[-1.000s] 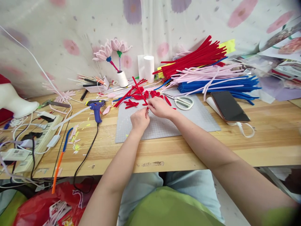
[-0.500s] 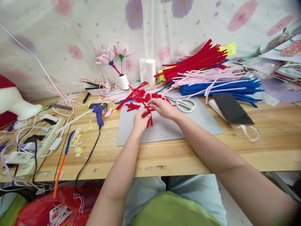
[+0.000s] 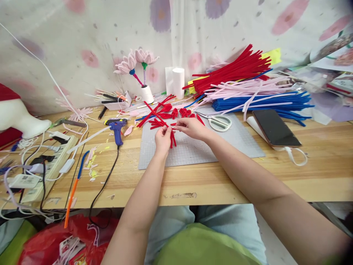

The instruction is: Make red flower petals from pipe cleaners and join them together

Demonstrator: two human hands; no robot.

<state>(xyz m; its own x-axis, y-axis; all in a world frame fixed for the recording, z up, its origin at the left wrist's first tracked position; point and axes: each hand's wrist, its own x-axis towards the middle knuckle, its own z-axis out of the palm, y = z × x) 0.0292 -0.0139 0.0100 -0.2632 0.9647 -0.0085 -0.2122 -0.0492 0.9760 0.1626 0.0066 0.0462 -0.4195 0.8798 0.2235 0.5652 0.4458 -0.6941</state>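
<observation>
My left hand (image 3: 163, 140) is closed around red pipe cleaners (image 3: 173, 139), whose ends stick out below and up to the left of the fingers. Just to its right, my right hand (image 3: 189, 127) has its thumb and fingertips pinched at a short red end by the left fingers. Both hands are above the grey cutting mat (image 3: 190, 152). Behind them lie shaped red pieces (image 3: 185, 112) and more loose red stems (image 3: 156, 124). White-handled scissors (image 3: 220, 123) rest on the mat to the right of my right hand.
A blue glue gun (image 3: 118, 131) with a black cord lies left of the mat. Bundles of red (image 3: 234, 71), pink and blue pipe cleaners (image 3: 261, 102) are piled at the back right. A phone (image 3: 276, 127) sits at the right, a power strip (image 3: 49, 169) at the left.
My right hand has shifted slightly from above the left hand to its right side, fingertips now lower. The held red stems have tilted a little.
</observation>
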